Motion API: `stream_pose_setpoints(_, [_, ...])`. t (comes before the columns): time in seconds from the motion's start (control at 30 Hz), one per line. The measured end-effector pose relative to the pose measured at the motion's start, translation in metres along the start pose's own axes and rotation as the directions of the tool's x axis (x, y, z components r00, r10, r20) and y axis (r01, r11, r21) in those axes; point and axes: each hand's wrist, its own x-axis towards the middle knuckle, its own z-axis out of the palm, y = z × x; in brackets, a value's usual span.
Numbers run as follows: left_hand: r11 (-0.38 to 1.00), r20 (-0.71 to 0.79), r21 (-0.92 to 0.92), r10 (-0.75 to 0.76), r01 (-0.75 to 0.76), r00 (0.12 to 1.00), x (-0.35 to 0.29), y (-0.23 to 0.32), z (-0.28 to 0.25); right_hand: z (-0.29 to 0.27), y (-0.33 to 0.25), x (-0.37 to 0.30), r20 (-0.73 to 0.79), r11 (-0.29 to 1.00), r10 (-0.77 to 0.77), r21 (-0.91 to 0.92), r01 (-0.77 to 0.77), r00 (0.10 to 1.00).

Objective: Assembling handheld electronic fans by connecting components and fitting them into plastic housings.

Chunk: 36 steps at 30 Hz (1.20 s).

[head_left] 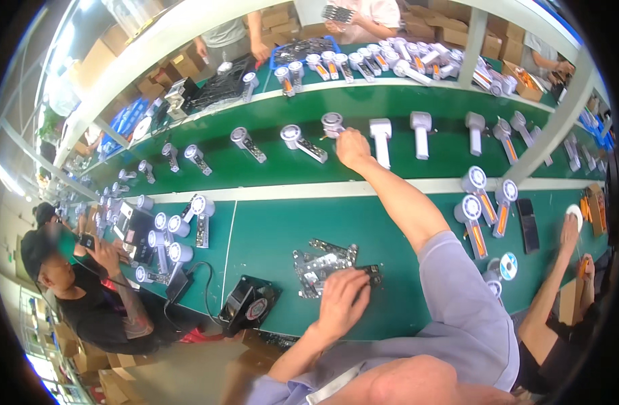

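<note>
On the green belt straight ahead, my right hand [353, 149] is closed on a light purple handheld fan [332, 124] just below its round head. The fan's handle is mostly hidden by the hand. Nearer, my left hand [342, 300] lies over a loose pile of circuit boards [315, 268]. Its fingers bend round the end of one dark board [374, 272] at the pile's right side. To the left of my right hand lies a fan with its handle open [304, 144], electronics showing. A fan with a closed handle [381, 140] lies to the right.
Several fans with orange cells [476, 226] stand at the right, beside a black phone-like slab [527, 225]. A black device with a round blower [253, 305] sits at the front left, its cable nearby. Co-workers flank the bench; a metal post [549, 111] rises at right.
</note>
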Motion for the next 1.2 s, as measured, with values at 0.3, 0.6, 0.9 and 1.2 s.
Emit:
stream_pose_setpoints(0.3, [0.950,-0.097,-0.034,-0.313,0.311,0.945,0.069,-0.041,0.001,-0.153,0.003,-0.184,-0.034,0.980,-0.200,-0.007,0.200,0.979])
stream_pose_setpoints(0.6, [0.940,-0.060,0.122,-0.314,0.319,0.947,0.201,-0.178,0.126,-0.189,0.095,-0.178,0.043,0.957,0.016,-0.291,-0.003,0.999])
stream_pose_setpoints(0.9, [0.920,-0.117,0.147,-0.349,0.363,0.930,0.223,-0.202,0.145,-0.216,0.068,-0.164,0.054,0.869,-0.244,-0.432,0.243,0.968])
stream_pose_setpoints(1.2, [0.758,0.275,-0.308,-0.508,0.575,0.816,0.160,-0.088,0.092,-0.117,0.120,-0.032,0.144,0.962,0.223,-0.195,-0.193,0.964])
